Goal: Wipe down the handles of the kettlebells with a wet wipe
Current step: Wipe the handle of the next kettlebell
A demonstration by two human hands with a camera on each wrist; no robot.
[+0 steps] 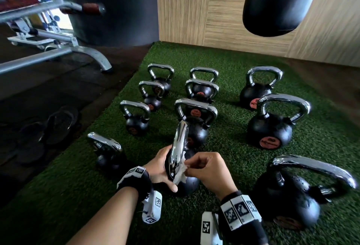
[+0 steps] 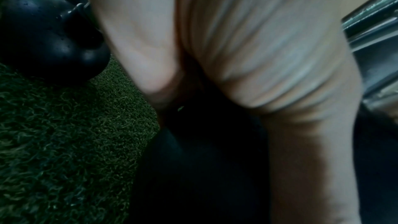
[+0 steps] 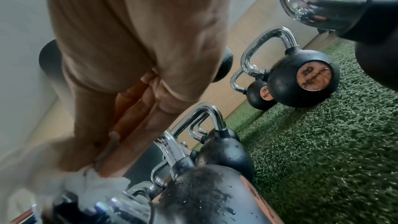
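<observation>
Several black kettlebells with chrome handles stand on green turf [image 1: 224,59]. The nearest middle kettlebell [image 1: 187,184] has its handle [image 1: 179,147] turned edge-on toward me. My left hand [image 1: 159,166] grips this kettlebell from the left, thumb low on its body. My right hand [image 1: 202,164] pinches a crumpled white wet wipe [image 1: 180,174] against the lower right side of the handle. In the right wrist view the wipe [image 3: 96,188] bunches under my fingers [image 3: 133,125] on wet chrome. The left wrist view shows my palm [image 2: 237,40] over the dark kettlebell body [image 2: 193,168].
A large kettlebell [image 1: 292,192] sits close on the right and a small one [image 1: 107,153] on the left. More stand in rows behind. A black punching bag [image 1: 278,4] hangs over the back right. A metal bench frame [image 1: 58,49] and sandals [image 1: 58,125] occupy the dark floor at left.
</observation>
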